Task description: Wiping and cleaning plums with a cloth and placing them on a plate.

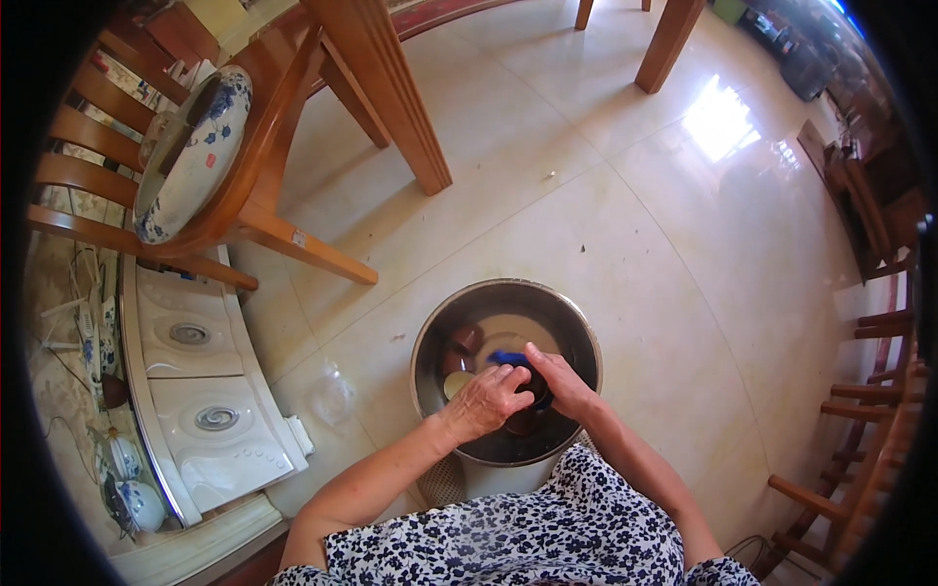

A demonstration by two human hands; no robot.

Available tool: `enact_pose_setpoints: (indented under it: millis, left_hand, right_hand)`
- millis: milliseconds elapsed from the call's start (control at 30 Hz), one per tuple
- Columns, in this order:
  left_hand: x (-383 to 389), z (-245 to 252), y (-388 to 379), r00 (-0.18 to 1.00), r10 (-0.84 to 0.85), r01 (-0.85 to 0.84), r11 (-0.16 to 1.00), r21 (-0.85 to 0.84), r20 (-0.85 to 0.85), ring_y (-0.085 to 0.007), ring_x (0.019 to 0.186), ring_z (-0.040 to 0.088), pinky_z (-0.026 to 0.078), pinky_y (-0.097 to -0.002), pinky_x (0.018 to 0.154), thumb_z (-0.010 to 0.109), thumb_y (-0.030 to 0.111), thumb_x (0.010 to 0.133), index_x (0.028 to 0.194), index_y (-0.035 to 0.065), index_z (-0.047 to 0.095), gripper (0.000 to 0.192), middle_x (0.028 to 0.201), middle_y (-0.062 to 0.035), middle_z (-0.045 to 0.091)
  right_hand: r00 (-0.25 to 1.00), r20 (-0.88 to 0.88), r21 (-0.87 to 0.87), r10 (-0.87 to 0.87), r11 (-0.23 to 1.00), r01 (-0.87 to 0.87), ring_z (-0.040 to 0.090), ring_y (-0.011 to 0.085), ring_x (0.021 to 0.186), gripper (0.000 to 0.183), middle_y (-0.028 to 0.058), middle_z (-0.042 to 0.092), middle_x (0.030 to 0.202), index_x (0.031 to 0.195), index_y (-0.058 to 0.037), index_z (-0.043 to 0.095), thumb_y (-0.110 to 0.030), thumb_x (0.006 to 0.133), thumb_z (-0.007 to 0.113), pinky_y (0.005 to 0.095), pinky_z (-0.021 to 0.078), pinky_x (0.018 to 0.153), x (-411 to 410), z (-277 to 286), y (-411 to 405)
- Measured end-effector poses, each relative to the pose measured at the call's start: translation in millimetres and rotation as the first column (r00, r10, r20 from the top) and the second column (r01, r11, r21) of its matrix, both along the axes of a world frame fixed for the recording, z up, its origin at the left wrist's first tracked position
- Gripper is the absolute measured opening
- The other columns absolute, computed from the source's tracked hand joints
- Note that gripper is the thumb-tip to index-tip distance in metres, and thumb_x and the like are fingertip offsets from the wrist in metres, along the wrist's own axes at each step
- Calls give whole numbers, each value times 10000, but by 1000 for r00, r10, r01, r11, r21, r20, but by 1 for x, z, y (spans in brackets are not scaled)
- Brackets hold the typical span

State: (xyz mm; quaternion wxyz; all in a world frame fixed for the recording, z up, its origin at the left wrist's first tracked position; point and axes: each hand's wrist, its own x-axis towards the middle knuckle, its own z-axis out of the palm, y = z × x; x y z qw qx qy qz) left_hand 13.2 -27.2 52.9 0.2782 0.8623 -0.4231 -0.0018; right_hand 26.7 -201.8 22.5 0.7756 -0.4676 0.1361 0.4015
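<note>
A round metal basin [421, 344] with water in it stands before me. Inside it my right hand [563, 382] holds a small dark round vessel [541, 388] from its right side, thumb up. My left hand [492, 401] grips the same vessel from the left, with bent fingers at its opening. Something bright blue [508, 357] shows just beyond my fingers; whether it is part of the vessel or a separate cloth I cannot tell. Reddish-brown pieces [466, 340] and a pale round piece [457, 384] lie in the basin, left of my hands.
A wooden chair [256, 212] at upper left bears a blue-and-white patterned basin [209, 157]. Below it is a white cabinet [198, 381] with porcelain jars [139, 505] on top. A thick wooden leg [388, 95] stands ahead. Wooden chairs [857, 410] line the right side of the tiled floor [513, 212].
</note>
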Motion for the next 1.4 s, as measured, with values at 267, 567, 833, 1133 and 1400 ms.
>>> enact_pose_setpoints:
  millis: [267, 567, 833, 1133, 1400]
  left_hand:
    - [-12, 10, -1, 878, 331, -424, 872, -244, -346, -291, 980, 532, 449, -388, 867, 743, 58, 673, 1112, 72, 529, 489, 1103, -148, 478]
    - [-7, 32, -19, 905, 369, -416, 871, -262, -212, -314, 991, 537, 446, -387, 854, 767, 154, 691, 1135, 35, 473, 546, 1037, -142, 548]
    - [7, -40, 12, 764, 488, -492, 864, 108, -423, -404, 970, 576, 493, -447, 802, 713, 221, 733, 1153, 1, 421, 558, 1044, -226, 559]
    - [4, -61, -7, 672, 648, -412, 730, 545, -359, -370, 999, 574, 480, -458, 812, 740, 242, 706, 1124, -27, 461, 570, 1017, -201, 591]
    - [10, -76, -3, 789, 585, -546, 807, 225, -185, -332, 1047, 534, 431, -419, 886, 771, 271, 669, 1148, 39, 532, 583, 1057, -162, 592]
  right_hand:
    - [940, -157, 173, -302, 929, 327, 611, 142, 813, 316, 53, 629, 920, 1005, -46, 589, -346, 921, 535, 272, 505, 707, -9, 7, 20]
    - [872, 162, -138, -463, 864, 484, 555, 85, 826, 227, 18, 599, 905, 997, -37, 577, -250, 919, 561, 238, 465, 741, -19, -4, 21]
    - [896, 272, -187, -351, 894, 407, 556, 154, 989, 315, 90, 602, 1063, 1160, -11, 557, -170, 888, 549, 269, 431, 868, -15, -22, 12]
    - [787, 281, -935, 549, 342, 95, 481, 398, 1117, 533, 193, 509, 1215, 1200, -18, 500, -171, 717, 667, 425, 443, 903, -14, -46, 13]
    - [782, 509, -491, -360, 624, 607, 564, 204, 818, 322, 120, 617, 925, 1111, 17, 555, -86, 809, 514, 302, 457, 749, -21, -75, 11]
